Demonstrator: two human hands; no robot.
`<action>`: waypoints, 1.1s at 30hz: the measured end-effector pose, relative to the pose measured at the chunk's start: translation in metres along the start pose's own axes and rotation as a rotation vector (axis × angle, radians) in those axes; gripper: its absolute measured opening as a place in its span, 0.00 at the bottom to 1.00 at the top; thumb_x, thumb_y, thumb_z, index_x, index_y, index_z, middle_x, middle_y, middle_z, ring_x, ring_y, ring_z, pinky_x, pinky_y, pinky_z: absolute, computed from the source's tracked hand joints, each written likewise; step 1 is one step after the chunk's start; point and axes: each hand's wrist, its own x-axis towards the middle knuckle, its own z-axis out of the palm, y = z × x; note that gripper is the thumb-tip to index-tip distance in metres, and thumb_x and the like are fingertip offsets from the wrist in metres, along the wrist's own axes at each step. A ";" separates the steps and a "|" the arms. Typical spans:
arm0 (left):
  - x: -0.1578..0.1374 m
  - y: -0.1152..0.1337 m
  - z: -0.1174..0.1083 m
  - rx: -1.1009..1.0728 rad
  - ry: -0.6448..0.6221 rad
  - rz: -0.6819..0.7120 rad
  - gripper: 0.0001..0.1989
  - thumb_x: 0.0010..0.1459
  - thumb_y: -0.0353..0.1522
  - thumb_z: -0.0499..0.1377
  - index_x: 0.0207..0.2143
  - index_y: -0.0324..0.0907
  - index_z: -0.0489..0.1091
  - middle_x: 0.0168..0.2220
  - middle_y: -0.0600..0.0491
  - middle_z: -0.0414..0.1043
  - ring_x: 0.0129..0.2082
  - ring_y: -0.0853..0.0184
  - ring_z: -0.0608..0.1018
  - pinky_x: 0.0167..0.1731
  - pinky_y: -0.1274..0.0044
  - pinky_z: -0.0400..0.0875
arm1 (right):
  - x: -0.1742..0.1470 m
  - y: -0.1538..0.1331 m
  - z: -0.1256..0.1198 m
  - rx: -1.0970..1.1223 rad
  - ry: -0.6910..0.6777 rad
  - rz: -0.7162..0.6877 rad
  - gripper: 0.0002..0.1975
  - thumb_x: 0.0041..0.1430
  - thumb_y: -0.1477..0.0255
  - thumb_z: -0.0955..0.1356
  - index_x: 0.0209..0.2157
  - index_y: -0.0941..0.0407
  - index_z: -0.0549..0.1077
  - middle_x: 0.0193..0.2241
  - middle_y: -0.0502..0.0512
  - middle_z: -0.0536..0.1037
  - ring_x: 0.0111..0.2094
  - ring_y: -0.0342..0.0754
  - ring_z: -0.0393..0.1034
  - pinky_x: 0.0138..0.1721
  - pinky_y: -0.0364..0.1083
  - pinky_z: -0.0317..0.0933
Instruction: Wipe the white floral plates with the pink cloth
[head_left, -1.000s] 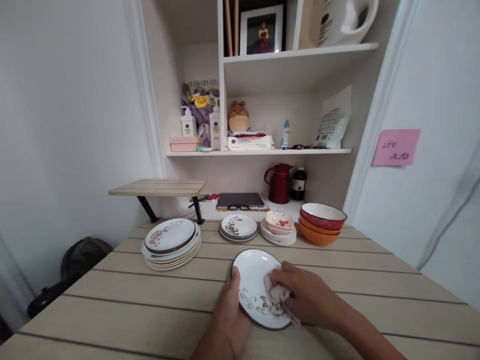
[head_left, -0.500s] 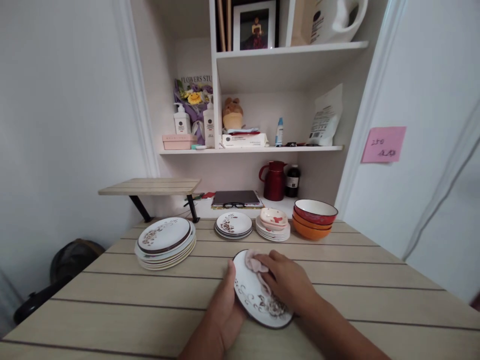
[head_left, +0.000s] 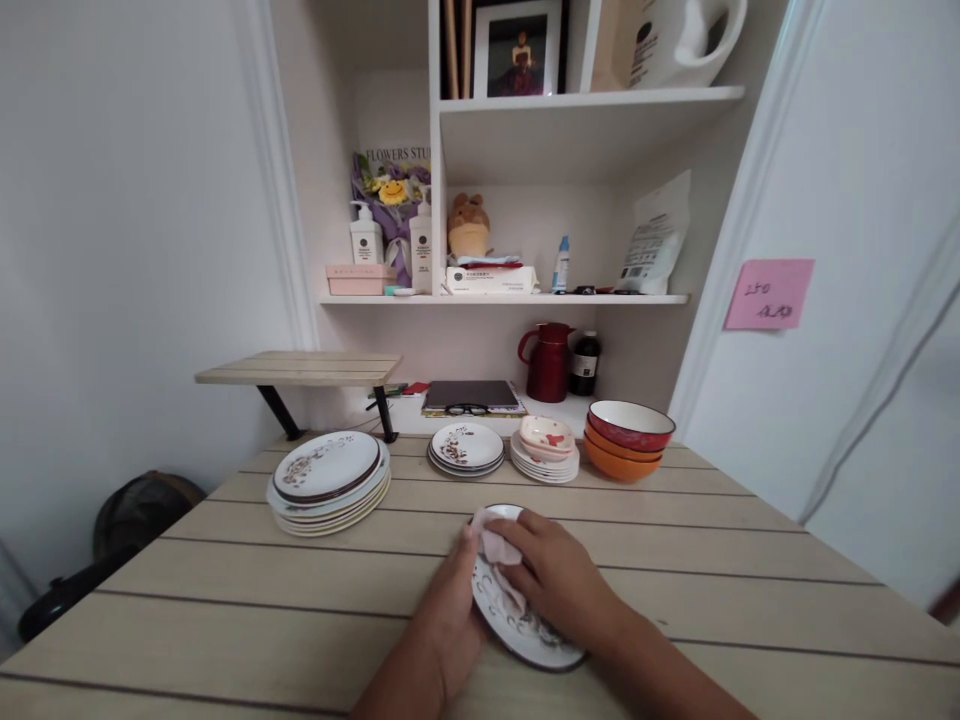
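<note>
A white plate (head_left: 491, 592) with a dark rim and brown flower pattern is tilted above the near part of the table. My left hand (head_left: 452, 610) grips its left edge, thumb at the rim and the other fingers hidden underneath. Bunched under the fingers of my right hand (head_left: 559, 575) is a pale pink cloth (head_left: 496, 545), pressed on the plate's upper left face close to my left thumb. My right hand covers much of the plate's right side.
On the wooden table (head_left: 300, 620), a stack of large plates (head_left: 330, 480) stands left. Farther back are small plates (head_left: 466, 447), small pink-white dishes (head_left: 546, 448) and stacked bowls (head_left: 628, 440). Behind them lie glasses (head_left: 466, 409) and a red jug (head_left: 549, 362). A raised wooden shelf (head_left: 300, 368) overhangs the back left.
My right hand has slid the cloth left across the plate, up to the left rim beside my left thumb. My left hand still holds the plate.
</note>
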 end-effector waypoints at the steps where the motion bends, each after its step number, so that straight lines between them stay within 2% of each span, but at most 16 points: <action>1: 0.000 0.000 0.000 -0.005 0.013 0.010 0.26 0.61 0.41 0.54 0.59 0.40 0.61 0.49 0.41 0.74 0.46 0.57 0.77 0.50 0.66 0.65 | 0.003 0.002 0.003 -0.056 0.031 0.021 0.22 0.58 0.72 0.62 0.54 0.48 0.67 0.43 0.57 0.72 0.43 0.52 0.66 0.45 0.49 0.56; 4: -0.002 -0.001 0.000 -0.024 0.032 0.016 0.26 0.60 0.39 0.56 0.60 0.41 0.59 0.50 0.42 0.73 0.48 0.57 0.75 0.51 0.67 0.64 | 0.005 0.013 0.000 -0.161 0.063 0.074 0.23 0.58 0.74 0.61 0.55 0.47 0.67 0.43 0.58 0.71 0.44 0.52 0.65 0.45 0.50 0.54; 6: -0.003 0.000 -0.001 -0.045 0.035 0.007 0.27 0.60 0.39 0.56 0.60 0.41 0.59 0.51 0.41 0.72 0.49 0.57 0.75 0.51 0.66 0.64 | -0.001 0.022 -0.011 -0.163 0.020 0.088 0.24 0.54 0.78 0.61 0.52 0.48 0.70 0.40 0.56 0.72 0.42 0.51 0.65 0.44 0.48 0.54; 10: -0.002 0.000 -0.004 -0.075 0.030 -0.035 0.27 0.59 0.41 0.56 0.60 0.42 0.59 0.51 0.41 0.72 0.49 0.54 0.75 0.51 0.63 0.63 | -0.019 0.028 -0.035 0.030 -0.245 0.011 0.23 0.43 0.81 0.64 0.41 0.48 0.74 0.37 0.51 0.73 0.39 0.47 0.67 0.40 0.44 0.56; 13: 0.000 -0.001 -0.008 -0.064 0.025 -0.040 0.29 0.58 0.42 0.57 0.60 0.42 0.59 0.50 0.40 0.72 0.47 0.53 0.76 0.50 0.62 0.64 | -0.025 0.017 -0.038 0.205 -0.388 -0.094 0.22 0.40 0.80 0.67 0.39 0.47 0.75 0.38 0.47 0.74 0.40 0.46 0.67 0.41 0.42 0.56; 15: 0.002 -0.001 -0.010 -0.060 0.007 -0.015 0.29 0.58 0.42 0.57 0.59 0.41 0.60 0.50 0.40 0.73 0.47 0.54 0.76 0.50 0.62 0.65 | -0.023 0.004 -0.029 0.288 -0.337 -0.145 0.22 0.43 0.79 0.67 0.41 0.48 0.75 0.39 0.48 0.73 0.41 0.46 0.67 0.42 0.42 0.57; 17: 0.003 -0.002 -0.011 -0.054 0.001 0.008 0.28 0.58 0.42 0.57 0.57 0.39 0.62 0.49 0.40 0.73 0.46 0.54 0.76 0.50 0.64 0.65 | -0.016 -0.007 -0.014 0.307 -0.204 -0.136 0.20 0.47 0.78 0.66 0.43 0.48 0.74 0.39 0.50 0.73 0.41 0.46 0.66 0.43 0.43 0.57; 21: 0.003 -0.002 -0.010 -0.052 0.033 0.005 0.26 0.60 0.43 0.55 0.55 0.36 0.65 0.47 0.40 0.74 0.46 0.55 0.76 0.50 0.65 0.66 | -0.002 -0.006 0.008 0.070 -0.034 -0.087 0.22 0.52 0.77 0.64 0.49 0.46 0.72 0.42 0.54 0.72 0.45 0.51 0.63 0.47 0.49 0.54; 24: 0.001 -0.002 -0.007 -0.035 0.068 0.034 0.25 0.59 0.41 0.56 0.57 0.41 0.63 0.50 0.42 0.73 0.48 0.56 0.76 0.50 0.65 0.66 | 0.001 0.014 0.002 -0.071 0.007 0.046 0.25 0.55 0.75 0.63 0.54 0.44 0.68 0.45 0.56 0.72 0.47 0.52 0.63 0.47 0.51 0.53; 26: -0.001 -0.002 -0.006 -0.016 0.097 0.051 0.25 0.59 0.39 0.57 0.57 0.43 0.62 0.52 0.42 0.72 0.48 0.56 0.75 0.49 0.65 0.67 | -0.003 0.027 -0.008 -0.117 -0.016 0.100 0.22 0.56 0.74 0.63 0.52 0.46 0.70 0.42 0.56 0.73 0.45 0.53 0.64 0.45 0.50 0.53; 28: -0.001 -0.002 -0.005 -0.006 0.109 0.048 0.25 0.59 0.39 0.56 0.58 0.44 0.61 0.52 0.42 0.71 0.49 0.57 0.75 0.49 0.65 0.67 | -0.009 0.033 -0.021 -0.115 -0.082 0.090 0.19 0.53 0.75 0.64 0.46 0.47 0.73 0.39 0.56 0.73 0.42 0.52 0.65 0.43 0.48 0.54; 33: -0.002 0.001 -0.003 0.009 0.109 0.019 0.24 0.61 0.39 0.54 0.58 0.41 0.61 0.51 0.41 0.72 0.48 0.57 0.76 0.48 0.66 0.68 | -0.023 0.024 -0.040 -0.055 -0.257 0.027 0.12 0.48 0.72 0.68 0.38 0.50 0.75 0.34 0.52 0.76 0.36 0.49 0.68 0.34 0.44 0.53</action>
